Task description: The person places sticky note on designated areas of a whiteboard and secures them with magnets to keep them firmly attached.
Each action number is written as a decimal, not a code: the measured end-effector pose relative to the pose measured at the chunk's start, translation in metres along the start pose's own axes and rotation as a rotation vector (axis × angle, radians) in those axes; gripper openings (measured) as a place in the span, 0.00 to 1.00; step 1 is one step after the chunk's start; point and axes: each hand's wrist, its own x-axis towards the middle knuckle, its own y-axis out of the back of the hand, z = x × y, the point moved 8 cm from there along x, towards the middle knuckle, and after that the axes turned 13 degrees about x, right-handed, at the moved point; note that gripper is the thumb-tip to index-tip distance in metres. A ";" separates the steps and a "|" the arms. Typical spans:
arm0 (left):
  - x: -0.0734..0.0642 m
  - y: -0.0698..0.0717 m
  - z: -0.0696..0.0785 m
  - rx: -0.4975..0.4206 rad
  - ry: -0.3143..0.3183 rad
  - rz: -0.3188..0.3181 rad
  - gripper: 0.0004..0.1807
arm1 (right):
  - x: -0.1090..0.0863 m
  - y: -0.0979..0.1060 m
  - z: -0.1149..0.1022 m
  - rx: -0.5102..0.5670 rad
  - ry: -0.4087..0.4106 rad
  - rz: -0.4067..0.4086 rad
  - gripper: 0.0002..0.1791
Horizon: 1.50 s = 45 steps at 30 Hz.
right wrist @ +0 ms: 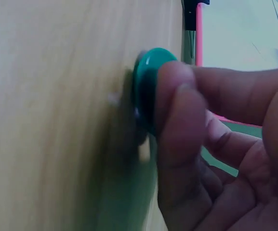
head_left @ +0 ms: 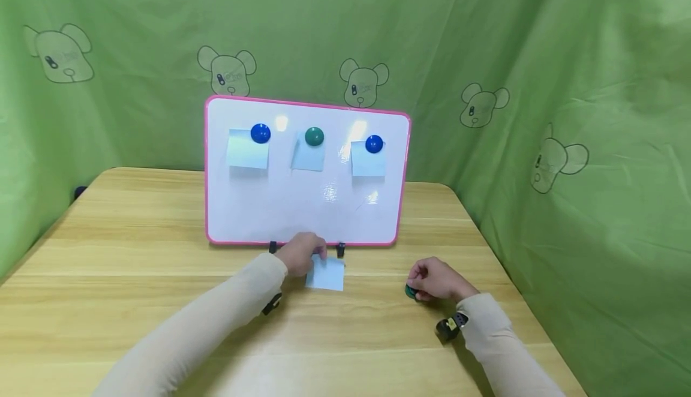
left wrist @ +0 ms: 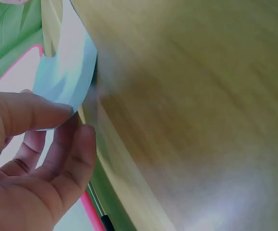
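In front of the whiteboard (head_left: pixel 302 211), my left hand (head_left: pixel 301 254) pinches a light blue sticky note (head_left: pixel 327 274) by its edge between thumb and fingers. The left wrist view shows this sticky note (left wrist: pixel 64 72) curving away from the thumb. Farther right, my right hand (head_left: pixel 439 280) holds a round green magnet (head_left: pixel 411 292) low over the table. Up close in the right wrist view, thumb and finger pinch the green magnet (right wrist: pixel 151 77) at its side, covering part of it.
The pink-framed board stands on black feet (head_left: pixel 341 249). On it, a blue magnet (head_left: pixel 261 133), a green magnet (head_left: pixel 315 136) and another blue magnet (head_left: pixel 374 144) each sit over a light blue note. A green curtain (head_left: pixel 302 25) hangs behind the wooden table (head_left: pixel 135 229).
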 end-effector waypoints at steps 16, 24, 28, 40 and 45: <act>0.002 0.015 -0.004 -0.048 -0.048 0.110 0.21 | 0.002 0.010 -0.008 0.022 0.090 0.043 0.09; 0.003 0.021 -0.005 -0.080 -0.007 0.110 0.24 | 0.004 0.016 -0.005 0.005 0.066 0.087 0.12; 0.002 0.025 -0.003 -0.062 -0.040 0.139 0.25 | 0.006 0.017 -0.007 -0.012 0.081 0.095 0.12; 0.000 0.030 -0.013 -0.108 0.035 0.128 0.24 | 0.008 0.016 -0.020 -0.019 0.094 0.111 0.14; -0.001 0.034 -0.015 -0.134 0.053 0.136 0.24 | 0.011 0.014 -0.029 -0.046 0.104 0.116 0.14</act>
